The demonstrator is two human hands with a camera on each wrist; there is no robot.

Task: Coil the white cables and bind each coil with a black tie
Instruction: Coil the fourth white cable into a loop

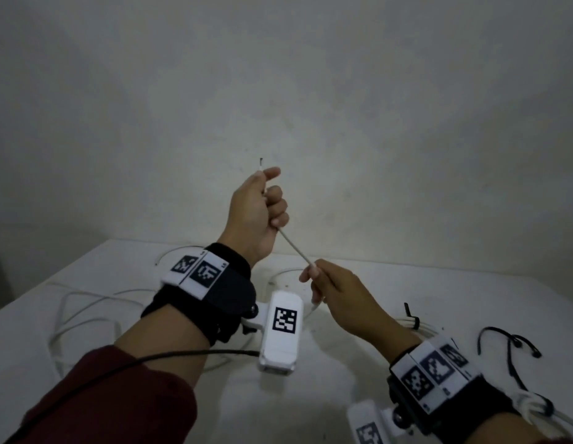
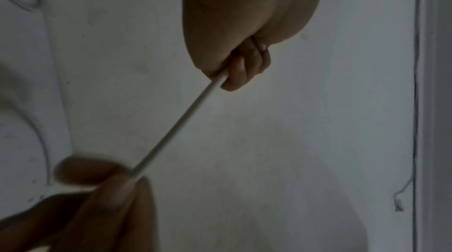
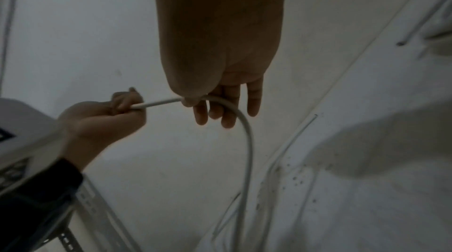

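A: What has each grip got?
B: The left hand (image 1: pixel 258 213) is raised in a fist, fingers curled round the white cable (image 1: pixel 294 248), whose short end pokes out above the thumb

A: And the right?
B: The right hand (image 1: pixel 338 294) pinches the same cable lower down between thumb and forefinger; its other fingers (image 3: pixel 227 109) hang fairly straight. The stretch between the two hands runs taut and straight

A: Where does the cable go from there?
B: Below the right hand it curves down to the white tabletop (image 1: pixel 406 283), where loose loops (image 1: pixel 86 312) lie to the left under the left forearm

A: Any ties?
B: A loose black tie (image 1: pixel 506 347) lies on the tabletop at the right, and just beside the right wrist a bundle of white cable (image 1: pixel 421 326) carries a black tie round it
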